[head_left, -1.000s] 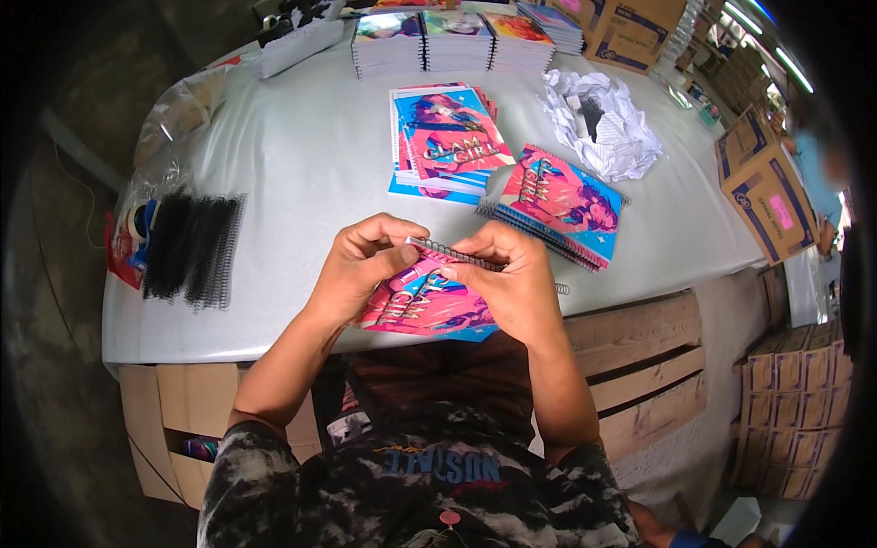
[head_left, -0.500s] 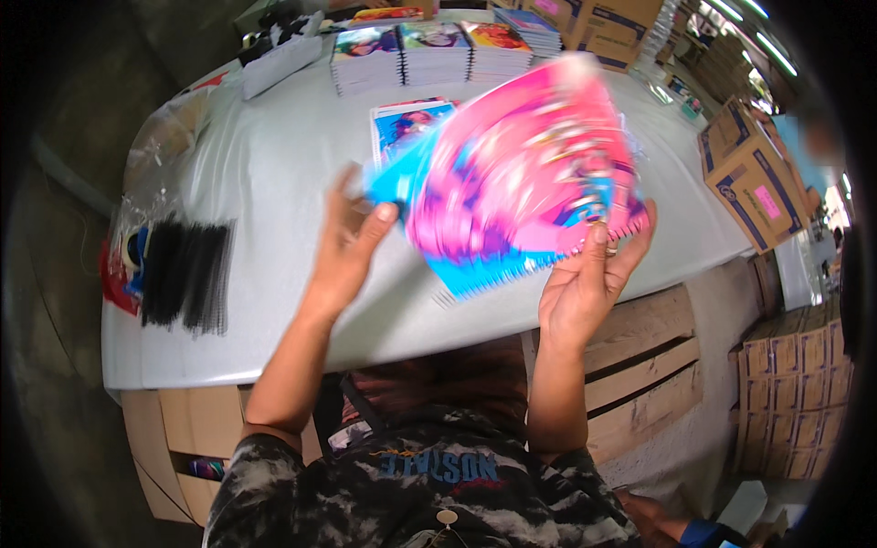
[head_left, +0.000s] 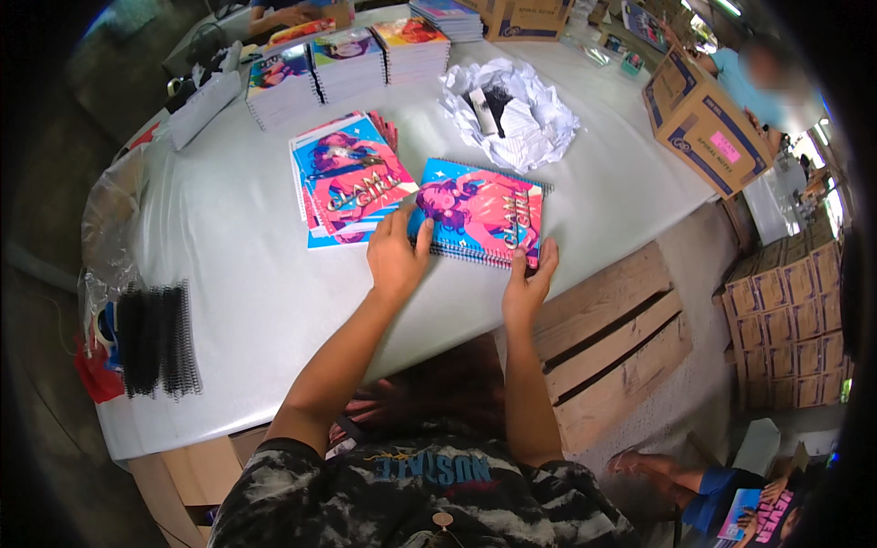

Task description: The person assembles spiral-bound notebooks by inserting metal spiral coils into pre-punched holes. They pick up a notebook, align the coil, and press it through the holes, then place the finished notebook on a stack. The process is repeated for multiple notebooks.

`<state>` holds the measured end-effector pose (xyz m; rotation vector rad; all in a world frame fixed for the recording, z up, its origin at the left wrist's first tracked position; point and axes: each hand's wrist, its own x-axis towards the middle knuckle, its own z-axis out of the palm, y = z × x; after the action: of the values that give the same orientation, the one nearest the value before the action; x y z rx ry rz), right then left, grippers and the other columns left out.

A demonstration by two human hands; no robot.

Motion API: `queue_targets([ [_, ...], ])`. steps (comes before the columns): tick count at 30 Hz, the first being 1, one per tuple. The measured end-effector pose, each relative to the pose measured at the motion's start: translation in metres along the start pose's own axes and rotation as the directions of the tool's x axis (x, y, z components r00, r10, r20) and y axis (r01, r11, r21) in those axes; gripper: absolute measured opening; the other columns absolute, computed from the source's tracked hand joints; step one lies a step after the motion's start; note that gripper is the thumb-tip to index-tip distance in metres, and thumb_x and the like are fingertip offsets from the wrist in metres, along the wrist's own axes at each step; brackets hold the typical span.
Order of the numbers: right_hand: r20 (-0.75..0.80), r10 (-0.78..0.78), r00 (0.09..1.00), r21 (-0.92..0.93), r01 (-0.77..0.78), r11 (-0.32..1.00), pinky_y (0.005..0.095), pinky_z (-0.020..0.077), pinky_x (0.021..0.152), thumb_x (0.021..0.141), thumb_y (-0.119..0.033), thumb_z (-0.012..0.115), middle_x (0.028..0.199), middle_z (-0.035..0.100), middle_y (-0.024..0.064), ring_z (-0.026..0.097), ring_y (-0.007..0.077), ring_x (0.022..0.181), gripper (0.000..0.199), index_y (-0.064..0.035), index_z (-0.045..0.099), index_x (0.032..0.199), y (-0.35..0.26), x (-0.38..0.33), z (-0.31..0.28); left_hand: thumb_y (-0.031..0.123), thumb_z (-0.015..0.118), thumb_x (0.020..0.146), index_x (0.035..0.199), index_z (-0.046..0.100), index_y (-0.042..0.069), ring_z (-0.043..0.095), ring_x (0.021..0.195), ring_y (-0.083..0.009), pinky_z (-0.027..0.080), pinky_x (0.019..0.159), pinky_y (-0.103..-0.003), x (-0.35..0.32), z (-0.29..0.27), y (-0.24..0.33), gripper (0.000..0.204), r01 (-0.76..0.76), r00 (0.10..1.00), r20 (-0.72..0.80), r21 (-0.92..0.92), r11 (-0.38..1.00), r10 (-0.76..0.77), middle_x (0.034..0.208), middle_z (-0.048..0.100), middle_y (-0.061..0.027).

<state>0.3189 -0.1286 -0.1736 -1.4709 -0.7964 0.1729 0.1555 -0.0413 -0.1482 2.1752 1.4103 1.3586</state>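
A small stack of spiral notebooks (head_left: 475, 215) lies on the table in front of me, its top cover pink and blue with a drawn figure. My left hand (head_left: 398, 256) holds the stack's left end, thumb on the cover. At the lower right corner, my right hand (head_left: 530, 285) grips the notebooks with its thumb on top. Just left of them lies a loose pile of printed covers (head_left: 352, 173) in the same colours, partly fanned out. Beyond the notebooks sits crumpled white paper (head_left: 539, 128) with black pieces in it.
Bundled black spiral coils (head_left: 157, 340) lie at the table's left edge. Stacked notebooks (head_left: 352, 68) stand at the back. A cardboard box (head_left: 703, 123) rests on the right edge, near a person in light blue (head_left: 767, 87). More boxes (head_left: 790, 315) are piled on the right.
The notebooks, blurred and raised between my hands before, now lie flat on the table. My left hand has come onto their left end. The view has shifted, uncovering the crumpled paper.
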Motion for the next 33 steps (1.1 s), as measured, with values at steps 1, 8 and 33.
queue_targets([
  [1,0.002,0.016,1.0,-0.004,-0.016,1.0,0.0372,0.0286,0.104,0.089,-0.019,0.055,0.136,0.036,0.0253,0.036,0.0318,0.128,0.058,0.0066,0.029,0.134,0.0,0.002,-0.001,0.026,0.061,0.083,0.107,0.057,0.004,0.06,0.085,-0.0327,0.048,0.071,-0.04,0.004,0.001,0.001,0.033,0.076,0.997,0.021,-0.096,0.992,-0.074,0.097,0.062,-0.0157],
  [8,0.057,0.137,0.989,0.012,-0.138,0.99,0.0308,0.0433,0.087,0.092,-0.014,0.049,0.122,0.053,0.0194,0.055,0.0208,0.103,0.04,0.003,0.044,0.128,-0.009,0.021,-0.004,0.028,0.06,0.084,0.13,0.042,0.003,0.062,0.079,-0.0354,0.049,0.074,-0.039,0.005,-0.003,-0.01,0.055,0.227,0.923,0.346,-0.135,0.964,-0.169,0.094,0.062,-0.0239],
  [33,0.273,-0.495,0.825,0.069,0.497,0.865,0.0463,0.0181,0.107,0.081,-0.008,0.058,0.14,0.035,0.0196,0.026,0.0385,0.132,0.063,0.0043,0.03,0.136,-0.083,-0.022,0.03,0.0,0.056,0.072,0.103,0.061,0.01,0.062,0.083,-0.0236,0.05,0.067,-0.034,0.074,-0.141,-0.036,0.033,-0.224,0.862,0.5,0.519,0.825,-0.081,0.094,0.064,-0.0079],
])
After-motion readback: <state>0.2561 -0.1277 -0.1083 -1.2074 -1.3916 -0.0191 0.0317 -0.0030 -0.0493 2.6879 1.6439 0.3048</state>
